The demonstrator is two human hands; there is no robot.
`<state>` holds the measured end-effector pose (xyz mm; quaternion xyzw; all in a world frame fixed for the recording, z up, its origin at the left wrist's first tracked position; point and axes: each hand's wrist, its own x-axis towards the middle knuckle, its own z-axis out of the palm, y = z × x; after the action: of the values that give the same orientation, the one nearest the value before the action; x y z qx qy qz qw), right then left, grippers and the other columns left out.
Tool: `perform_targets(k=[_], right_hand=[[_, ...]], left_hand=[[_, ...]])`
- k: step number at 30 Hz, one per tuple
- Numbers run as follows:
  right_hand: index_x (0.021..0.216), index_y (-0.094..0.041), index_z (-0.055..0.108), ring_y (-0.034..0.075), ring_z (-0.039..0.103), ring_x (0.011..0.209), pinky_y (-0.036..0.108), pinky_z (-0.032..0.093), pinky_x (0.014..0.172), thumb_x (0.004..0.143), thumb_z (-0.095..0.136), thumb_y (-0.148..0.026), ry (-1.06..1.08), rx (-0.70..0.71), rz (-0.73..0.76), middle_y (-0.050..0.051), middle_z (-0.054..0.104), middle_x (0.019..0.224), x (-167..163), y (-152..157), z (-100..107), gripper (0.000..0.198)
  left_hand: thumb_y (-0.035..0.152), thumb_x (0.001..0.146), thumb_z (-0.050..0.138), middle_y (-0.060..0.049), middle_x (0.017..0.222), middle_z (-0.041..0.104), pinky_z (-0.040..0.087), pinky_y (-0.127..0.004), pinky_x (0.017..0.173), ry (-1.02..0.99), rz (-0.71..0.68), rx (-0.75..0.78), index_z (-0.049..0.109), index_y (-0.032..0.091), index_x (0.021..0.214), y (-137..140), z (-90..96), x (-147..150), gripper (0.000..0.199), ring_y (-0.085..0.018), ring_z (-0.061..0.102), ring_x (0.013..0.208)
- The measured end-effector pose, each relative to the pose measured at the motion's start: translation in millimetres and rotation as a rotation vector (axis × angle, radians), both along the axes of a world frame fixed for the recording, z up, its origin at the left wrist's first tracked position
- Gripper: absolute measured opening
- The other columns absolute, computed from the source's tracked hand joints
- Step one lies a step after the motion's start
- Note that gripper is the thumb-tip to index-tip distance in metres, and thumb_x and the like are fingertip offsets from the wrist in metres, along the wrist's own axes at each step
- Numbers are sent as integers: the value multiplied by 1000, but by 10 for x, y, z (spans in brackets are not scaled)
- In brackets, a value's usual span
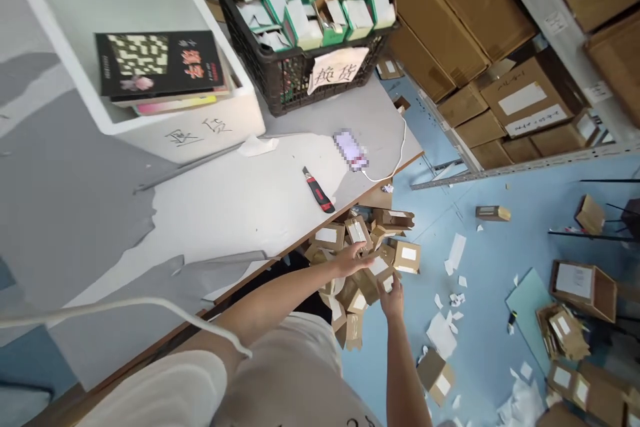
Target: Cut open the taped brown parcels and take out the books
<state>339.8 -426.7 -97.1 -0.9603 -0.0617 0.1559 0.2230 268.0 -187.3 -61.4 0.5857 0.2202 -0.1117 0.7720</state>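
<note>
Pale shirt cloth (285, 380) is seen nearest the camera, and a white cord (165, 305) is looped in front of it on the left. Both hands are held out past the table (225, 200) edge, over a heap of small cardboard boxes (354, 330) piled beside it. Fingers are parted on the left hand (353, 259) and on the right hand (392, 297); a labelled box (379, 265) is seen between them, but whether it is touched cannot be told. On the table, a utility knife (318, 191) is left near the edge, just beside a phone (350, 149) that is joined to a charging cable (403, 140). Farther back, the surface is taken up by a black crate (273, 83) packed with green-and-white cartons (307, 23) and a white bin (240, 117) in which books (173, 83) are stacked. To the right, the floor (480, 253) is littered with paper scraps (443, 333), and large boxes (525, 90) are stored on a metal shelf (520, 159).
</note>
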Motion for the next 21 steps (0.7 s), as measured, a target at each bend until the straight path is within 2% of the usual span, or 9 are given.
perform_targets(k=[3,5,6,8,11,13,16,18,21], right_hand=[[129,-11,49,37,50,118,48,41,96,71,55,-60,24,-15,102,21,54,125,267,437,66,76],[131,-11,47,36,48,120,50,40,97,76,51,-55,-24,20,204,21,52,127,438,755,134,70],[131,-12,47,35,48,120,50,40,97,78,49,-53,-61,49,261,21,52,127,512,924,170,67],[131,-13,47,33,48,120,50,40,97,81,47,-50,-141,119,371,20,52,127,622,1286,245,62],[130,-13,47,30,51,115,50,41,97,84,46,-45,-209,246,539,19,54,123,637,1876,356,56],[129,-12,48,28,53,111,49,42,97,86,45,-41,-204,341,657,19,56,120,530,2275,427,52],[128,-13,50,26,56,108,46,45,96,89,44,-36,-119,450,878,17,58,118,217,2822,514,45],[128,-14,51,25,58,105,44,46,94,90,42,-33,-30,486,1062,16,60,116,-57,3113,552,43],[128,-16,51,23,61,98,42,49,89,91,40,-31,101,496,1348,13,64,109,-485,3433,580,42]], left_hand=[[62,74,62,-16,147,40,28,-47,112,-157,131,77,44,19,139,500,299,-200,80,-32,34,137],[59,77,61,-14,144,44,30,-45,112,-215,211,130,49,20,134,869,474,-476,71,-30,39,134],[59,76,61,-15,141,48,31,-46,111,-207,297,169,52,19,131,1041,537,-660,67,-30,42,132],[60,74,63,-15,135,54,33,-49,109,-121,468,249,56,19,124,1322,596,-1109,65,-30,46,128],[63,66,67,-17,126,60,39,-52,104,77,753,334,56,16,120,1513,522,-1908,73,-31,54,121],[66,60,69,-17,118,64,42,-52,102,226,979,396,58,15,112,1471,415,-2446,74,-31,60,112],[62,58,71,-17,109,67,45,-53,99,417,1265,446,59,15,103,1176,291,-3132,66,-32,63,105],[59,60,70,-17,106,68,47,-53,98,512,1420,439,59,16,99,853,272,-3453,60,-32,64,104],[56,64,69,-15,102,69,48,-52,96,592,1586,421,59,17,98,288,306,-3717,53,-31,65,102]])
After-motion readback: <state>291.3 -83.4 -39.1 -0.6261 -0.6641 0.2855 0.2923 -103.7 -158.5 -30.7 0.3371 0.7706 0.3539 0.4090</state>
